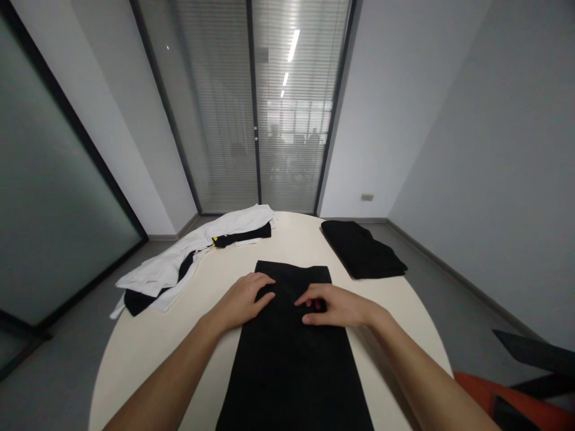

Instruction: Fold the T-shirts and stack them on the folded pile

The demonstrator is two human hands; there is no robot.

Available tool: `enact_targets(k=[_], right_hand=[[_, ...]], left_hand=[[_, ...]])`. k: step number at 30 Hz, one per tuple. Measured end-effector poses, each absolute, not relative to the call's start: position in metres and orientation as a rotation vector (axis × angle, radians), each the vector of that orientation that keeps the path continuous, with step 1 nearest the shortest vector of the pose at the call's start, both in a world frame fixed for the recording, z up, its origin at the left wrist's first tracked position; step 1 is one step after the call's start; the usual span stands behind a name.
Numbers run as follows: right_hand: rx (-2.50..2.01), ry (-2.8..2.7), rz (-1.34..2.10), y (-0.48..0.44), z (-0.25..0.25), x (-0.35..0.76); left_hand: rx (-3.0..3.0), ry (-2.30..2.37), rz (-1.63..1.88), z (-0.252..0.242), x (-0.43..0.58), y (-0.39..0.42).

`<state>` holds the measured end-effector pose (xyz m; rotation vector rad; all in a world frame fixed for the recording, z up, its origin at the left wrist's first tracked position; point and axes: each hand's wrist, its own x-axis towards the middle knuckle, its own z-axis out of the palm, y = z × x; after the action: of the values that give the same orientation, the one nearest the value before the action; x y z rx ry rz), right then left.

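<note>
A black garment lies folded into a long strip down the middle of a round cream table. My left hand rests flat on its left side, fingers stretched out toward the far end. My right hand lies on the cloth just right of centre, fingers pointing left and slightly curled, pressing on the fabric. The two hands are a short gap apart.
A heap of white and black clothes lies at the table's far left, spilling over the edge. A folded black stack sits at the far right. An orange chair stands at the lower right. Glass doors with blinds lie beyond the table.
</note>
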<state>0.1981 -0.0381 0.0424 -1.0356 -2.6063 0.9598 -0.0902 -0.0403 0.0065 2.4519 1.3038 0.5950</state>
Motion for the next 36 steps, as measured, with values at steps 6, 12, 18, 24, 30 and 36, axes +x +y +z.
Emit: enact_targets(k=[6, 12, 18, 24, 30, 36], right_hand=[[-1.231, -2.431, 0.554, -0.017, 0.02, 0.202], [-1.7, -2.187, 0.293, 0.002, 0.002, 0.225], [-1.847, -2.064, 0.347, 0.016, -0.011, 0.239], [-1.841, -2.011, 0.393, 0.023, -0.015, 0.235], [-1.784, -2.035, 0.368, 0.022, -0.016, 0.23], [-1.657, -2.001, 0.506, 0.02, -0.013, 0.227]], left_hand=[[2.422, 1.449, 0.671, -0.007, -0.093, -0.028], [2.37, 1.708, 0.783, -0.018, -0.097, -0.017], [2.155, 1.79, 0.813, -0.019, -0.099, -0.009], [1.851, 1.836, 0.794, -0.021, -0.094, 0.004], [1.906, 1.83, 0.68, -0.015, -0.093, 0.004], [1.943, 1.794, 0.709, -0.009, -0.095, -0.004]])
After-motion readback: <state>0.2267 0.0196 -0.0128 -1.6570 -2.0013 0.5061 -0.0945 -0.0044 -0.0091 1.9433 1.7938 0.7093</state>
